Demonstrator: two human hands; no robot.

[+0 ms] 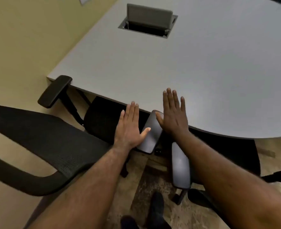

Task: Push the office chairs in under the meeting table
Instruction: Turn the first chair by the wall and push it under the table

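Both hands flat with fingers released, left hand [129, 128] and right hand [174, 116] over the armrest [150, 132] at the worktop [186, 71] edge — next, shove the mesh-backed chair [42, 138] under.

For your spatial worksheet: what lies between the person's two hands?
In the head view, a grey armrest lies between the left hand and right hand, at the table edge.

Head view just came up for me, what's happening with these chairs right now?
A person stands at the grey meeting table, both hands flat with straight fingers. The left hand lies against an armrest of the left chair, whose seat is partly under the table edge. The right hand hovers by the table edge; contact is unclear. A second chair's armrest sits below the right forearm. The table's cable hatch is open.
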